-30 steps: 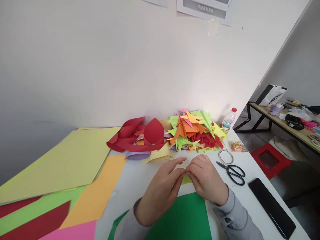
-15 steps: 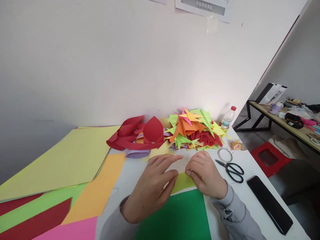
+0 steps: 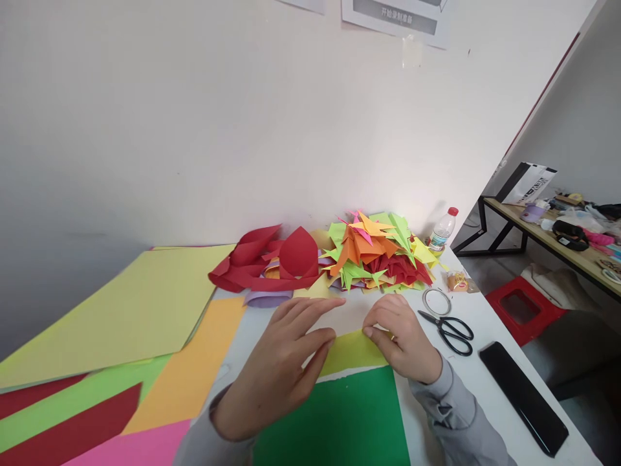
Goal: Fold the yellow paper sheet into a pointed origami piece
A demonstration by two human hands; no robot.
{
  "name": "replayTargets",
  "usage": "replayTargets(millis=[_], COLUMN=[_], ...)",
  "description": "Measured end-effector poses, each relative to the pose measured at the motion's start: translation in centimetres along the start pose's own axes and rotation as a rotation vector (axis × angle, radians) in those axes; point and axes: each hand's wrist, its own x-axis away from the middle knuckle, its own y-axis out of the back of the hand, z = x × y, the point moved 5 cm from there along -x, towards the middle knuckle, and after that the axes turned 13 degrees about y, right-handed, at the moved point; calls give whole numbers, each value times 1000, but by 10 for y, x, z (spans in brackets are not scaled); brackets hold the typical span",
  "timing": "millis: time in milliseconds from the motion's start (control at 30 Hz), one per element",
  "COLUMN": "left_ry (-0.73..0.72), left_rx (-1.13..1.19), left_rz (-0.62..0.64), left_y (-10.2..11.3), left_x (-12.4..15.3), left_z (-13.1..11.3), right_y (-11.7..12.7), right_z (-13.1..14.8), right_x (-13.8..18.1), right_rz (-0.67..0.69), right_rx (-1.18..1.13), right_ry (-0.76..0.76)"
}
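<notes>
Between my hands lies a yellow-green paper strip (image 3: 354,355) with an uneven, white lower edge. My left hand (image 3: 286,362) has thumb and index finger pinched at the strip's upper left, its other fingers stretched forward. With curled fingers, my right hand (image 3: 400,336) pinches the upper edge further right. Just below the strip, a dark green paper sheet (image 3: 344,421) lies on the white table, partly covered by my left hand and forearm. Black-handled scissors (image 3: 451,331) and a roll of clear tape (image 3: 436,301) are to the right of my right hand.
Large coloured sheets (image 3: 130,310) cover the left side. Curled red paper pieces (image 3: 295,255) and a heap of folded paper stars (image 3: 369,249) stand along the wall. A bottle (image 3: 440,233), a wrapped snack (image 3: 457,281) and a black phone (image 3: 524,396) are on the right.
My left hand has slid left along the strip and my right hand slightly right, so the gap between them is wider. More of the yellow-green paper shows now.
</notes>
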Motion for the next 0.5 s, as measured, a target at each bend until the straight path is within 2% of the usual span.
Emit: replayTargets(millis=[233,400,500], left_ry=[51,112,107], left_rx=[21,59,88], left_rz=[-26,-114,-35], left_y=[6,5,-7], left_x=[2,4,2], left_z=[7,6,-2], right_y=[5,5,-1], right_z=[-2,-3,1], right_x=[1,2,0], right_rz=[-30,-36,8], right_rx=[-39,-97,-106], right_ry=[-47,-61,-32])
